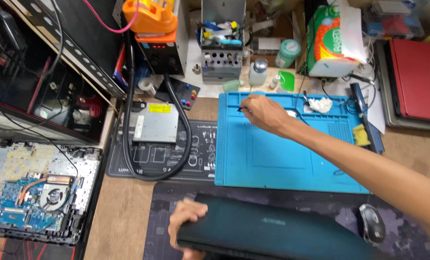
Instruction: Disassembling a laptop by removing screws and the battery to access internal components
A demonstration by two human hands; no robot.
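Left grip (188, 222): closed over the near-left corner of the shut black laptop (272, 231), fingers curled on the lid, thumb hidden beneath.
Laptop position: flat on the dark desk mat (166, 202) at the near edge of the worktop, directly under the left grip.
Right grip (264, 113): fingertips pinched on a small dark item (240, 110), too small to identify; reaches across the blue silicone mat (272, 154).
Beyond the right grip: white wad (319, 104) in a mat tray; tool caddy (222, 48) behind the mat's far edge.
Right of the left grip: mouse (372, 224), near the laptop's right end.
Left of the left grip: opened laptop chassis (36, 192), well apart.
Handling, judged: keep left pressure steady so the laptop stays put; lift the pinched item straight up, clear of the mat's tray ridges.
Caution, judged: keep the right forearm off the laptop lid.
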